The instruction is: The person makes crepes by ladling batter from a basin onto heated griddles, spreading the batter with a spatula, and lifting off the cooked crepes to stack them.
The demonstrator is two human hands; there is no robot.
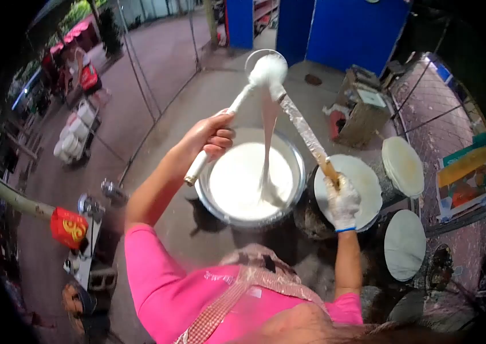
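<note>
My bare left hand (pixel 213 136) is closed around the pale handle of a ladle (pixel 240 101), whose round bowl is raised beyond the basin and coated in white batter. My right hand (pixel 343 203), in a white knit glove, grips the wooden handle of a long flat spatula (pixel 303 129). The batter-smeared spatula's far end meets the ladle's bowl. A thick stream of batter (pixel 268 123) hangs from there into the wide metal basin (pixel 299 172), which holds white batter (pixel 243 178). Near my right hand lies a pale round sheet (pixel 366 180) on a round surface.
More pale rounds, one upper (pixel 403 166) and one lower (pixel 405 245), are at the right. Beyond them are a worn box-like stand (pixel 363 109) and a wire fence (pixel 426 97). A red bag (pixel 69 227) is at left. White containers (pixel 77 132) stand farther off near another person (pixel 82 66).
</note>
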